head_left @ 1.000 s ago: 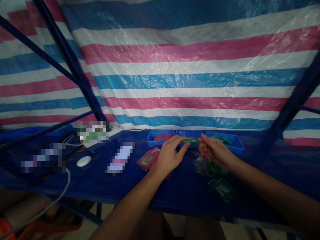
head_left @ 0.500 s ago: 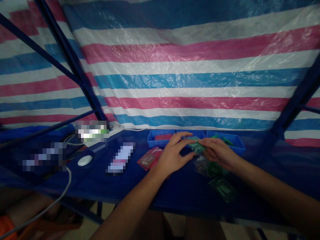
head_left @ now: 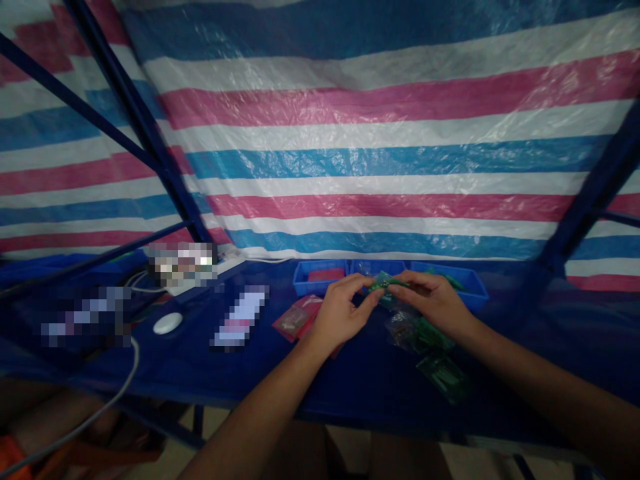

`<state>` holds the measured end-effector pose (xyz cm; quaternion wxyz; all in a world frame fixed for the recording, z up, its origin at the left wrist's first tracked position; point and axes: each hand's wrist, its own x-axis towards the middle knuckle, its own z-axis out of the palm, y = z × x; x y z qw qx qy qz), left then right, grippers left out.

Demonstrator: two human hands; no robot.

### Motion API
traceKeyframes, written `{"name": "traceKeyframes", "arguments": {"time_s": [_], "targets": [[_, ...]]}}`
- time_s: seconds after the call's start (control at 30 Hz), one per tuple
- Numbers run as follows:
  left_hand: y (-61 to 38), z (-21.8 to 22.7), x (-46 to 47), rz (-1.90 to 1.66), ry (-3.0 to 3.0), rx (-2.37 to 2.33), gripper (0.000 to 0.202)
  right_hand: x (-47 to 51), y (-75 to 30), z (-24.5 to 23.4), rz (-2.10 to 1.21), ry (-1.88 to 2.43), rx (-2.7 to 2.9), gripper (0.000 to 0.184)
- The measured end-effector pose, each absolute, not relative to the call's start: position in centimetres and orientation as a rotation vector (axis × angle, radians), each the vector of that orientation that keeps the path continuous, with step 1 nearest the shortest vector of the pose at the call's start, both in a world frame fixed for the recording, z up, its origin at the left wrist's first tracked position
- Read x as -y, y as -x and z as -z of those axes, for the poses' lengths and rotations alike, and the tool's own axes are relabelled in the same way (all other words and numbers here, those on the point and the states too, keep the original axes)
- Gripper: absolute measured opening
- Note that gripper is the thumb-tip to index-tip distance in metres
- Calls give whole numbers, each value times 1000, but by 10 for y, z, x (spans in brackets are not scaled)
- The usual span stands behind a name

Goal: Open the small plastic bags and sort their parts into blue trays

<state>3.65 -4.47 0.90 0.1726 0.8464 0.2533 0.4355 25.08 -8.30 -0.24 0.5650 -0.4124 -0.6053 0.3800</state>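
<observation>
Between my two hands is a small green plastic bag (head_left: 384, 285), held above the blue table. My left hand (head_left: 346, 308) pinches its left side between thumb and fingers. On the other side, my right hand (head_left: 434, 293) grips it with closed fingertips. Below my right hand lie a clear bag (head_left: 404, 329) with small dark contents, a crumpled green bag (head_left: 434, 335) and another green bag (head_left: 443, 377) with thin pale pieces inside. A red bag (head_left: 298, 317) rests left of my left hand, which partly covers the red ones.
Three blue trays stand behind my hands: one with red bags (head_left: 300, 279), a middle one (head_left: 357, 268), and one with green bags (head_left: 477, 288). Left are a phone (head_left: 241, 319), a white mouse (head_left: 168, 323), cables and a power strip (head_left: 231, 257). Someone's legs show lower left.
My left hand has closed onto the green bag, its thumb and fingers drawn together. The bag has shifted slightly left and looks more bunched between both hands.
</observation>
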Motion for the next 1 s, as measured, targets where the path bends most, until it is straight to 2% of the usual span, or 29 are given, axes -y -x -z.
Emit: {"name": "traceKeyframes", "arguments": {"time_s": [0.1,0.23,0.3,0.4,0.57,0.73,0.87,1.0], "targets": [[-37,-10,47,-1245,-2422,-725,23,81,-251,6,-932,1020,1364,31],[-36,-11,49,-1326,-2505,-650,62,77,-254,8,-1102,969,1163,46],[-35,-10,47,-1333,-2565,-597,51,76,-255,8,-1198,941,1091,52],[-35,-8,43,-1343,-2584,-557,23,78,-254,6,-1314,929,1054,46],[-34,-8,41,-1381,-2472,-717,18,81,-252,3,-1343,892,1127,39],[-33,-6,40,-1328,-2484,-913,18,78,-257,6,-974,1087,1320,40],[-31,1,35,-1124,-2613,-1088,19,72,-270,6,-377,1227,1531,36],[-31,5,34,-900,-2738,-982,20,63,-283,1,143,1269,1674,32]]}}
